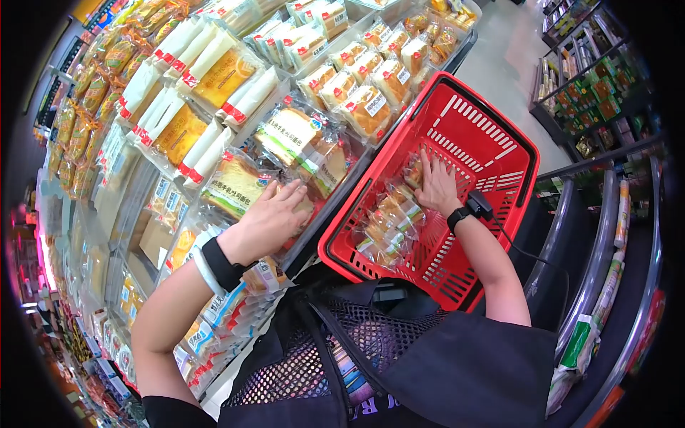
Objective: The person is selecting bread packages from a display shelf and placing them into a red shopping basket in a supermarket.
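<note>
My left hand [267, 220] rests on packaged sliced bread [237, 187] on the shelf, its fingers slightly spread over the clear wrap. Beside it lies another bread pack with a green and white label [296, 139]. Inside the red basket [492, 114], my right hand [437, 187] has its fingers stretched out, touching a small wrapped bread [414, 172] at the upper end of a row. More clear-wrapped breads [392, 217] lie below it along the basket's left side. Both wrists wear dark bands; a cable runs from a black device [480, 205] at the right wrist.
Bread shelves fill the left and top, with white-wrapped packs [217, 68] and small buns [367, 107] near the basket. A shelf edge [342, 192] runs along the basket's left side. At the right stand curved metal rails [596, 250] and dark racks [592, 107].
</note>
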